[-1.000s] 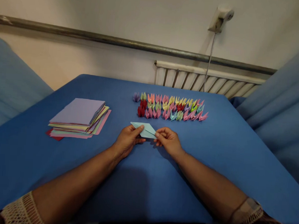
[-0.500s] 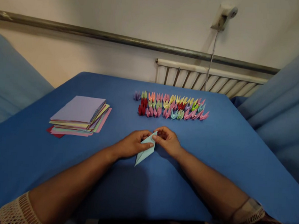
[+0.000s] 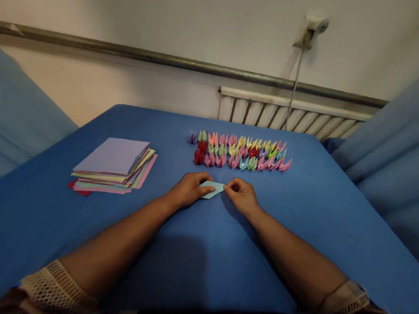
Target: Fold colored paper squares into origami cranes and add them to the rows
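A small folded piece of light blue paper [image 3: 212, 190] lies flat on the blue table [image 3: 203, 261]. My left hand [image 3: 189, 189] rests on its left part, fingers curled down and pressing it. My right hand [image 3: 241, 195] pinches its right tip with curled fingers. Both hands sit near the table's middle, just in front of rows of several small folded paper figures [image 3: 240, 152] in red, pink, yellow, green and blue.
A stack of coloured square paper sheets [image 3: 114, 165], lilac on top, lies at the left. Behind the table run a metal rail [image 3: 165, 59] and a radiator [image 3: 290, 115]. Blue curtains [image 3: 401, 150] hang at both sides.
The blue paper was turned from lying sideways to pointing toward me, and now lies flat and smaller under both hands. Both hands stayed near the table's middle.
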`<state>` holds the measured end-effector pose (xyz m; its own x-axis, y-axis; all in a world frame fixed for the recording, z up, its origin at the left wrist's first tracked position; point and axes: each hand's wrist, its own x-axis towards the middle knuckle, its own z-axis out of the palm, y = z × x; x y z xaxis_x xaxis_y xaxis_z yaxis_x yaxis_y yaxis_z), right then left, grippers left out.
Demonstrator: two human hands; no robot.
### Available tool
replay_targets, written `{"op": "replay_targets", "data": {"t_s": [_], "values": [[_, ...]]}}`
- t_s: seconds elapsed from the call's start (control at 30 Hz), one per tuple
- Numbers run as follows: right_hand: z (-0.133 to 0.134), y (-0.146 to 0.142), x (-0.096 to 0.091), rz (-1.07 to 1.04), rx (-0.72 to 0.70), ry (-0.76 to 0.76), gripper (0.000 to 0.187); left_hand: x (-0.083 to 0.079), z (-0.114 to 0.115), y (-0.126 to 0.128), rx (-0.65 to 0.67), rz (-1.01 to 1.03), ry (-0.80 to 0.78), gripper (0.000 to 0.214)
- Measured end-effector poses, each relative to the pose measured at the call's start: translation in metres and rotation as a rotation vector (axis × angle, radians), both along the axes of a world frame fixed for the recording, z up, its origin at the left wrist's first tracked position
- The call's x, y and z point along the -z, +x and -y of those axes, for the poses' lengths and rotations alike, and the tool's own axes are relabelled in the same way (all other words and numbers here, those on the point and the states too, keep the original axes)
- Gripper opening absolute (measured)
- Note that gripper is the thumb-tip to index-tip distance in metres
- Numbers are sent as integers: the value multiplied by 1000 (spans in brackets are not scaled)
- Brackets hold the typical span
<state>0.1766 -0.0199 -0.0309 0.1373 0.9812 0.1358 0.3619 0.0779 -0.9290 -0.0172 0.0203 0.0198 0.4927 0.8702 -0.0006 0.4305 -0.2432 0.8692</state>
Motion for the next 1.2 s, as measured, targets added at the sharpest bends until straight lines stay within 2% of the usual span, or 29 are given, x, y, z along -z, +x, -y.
{"op": "replay_targets", "data": {"t_s": [0.1,0.17,0.3,0.4,0.53,0.63,0.7,0.77,1.03,1.2], "values": [[-7,7,4,125,30,96,15,-3,-14,6,93,-14,23,17],[-10,10,5,184,43,127,13,-2,-22,9,112,-47,70,21],[-15,14,6,318,44,131,11,6,-28,9,87,-86,161,27],[-17,17,6,365,39,109,3,12,-26,4,133,-153,279,32],[-12,19,4,356,63,87,22,16,-25,-2,226,-272,435,36],[2,17,3,449,5,151,39,16,-23,-2,240,-300,520,34],[13,15,2,555,-89,181,47,16,-21,-1,268,-325,539,29],[21,14,0,662,-147,166,46,14,-18,0,295,-340,522,27],[36,13,-28,898,-275,-1,51,14,-18,4,276,-371,512,22],[38,9,-38,945,-300,-59,54,16,-17,8,223,-405,518,22]]}}
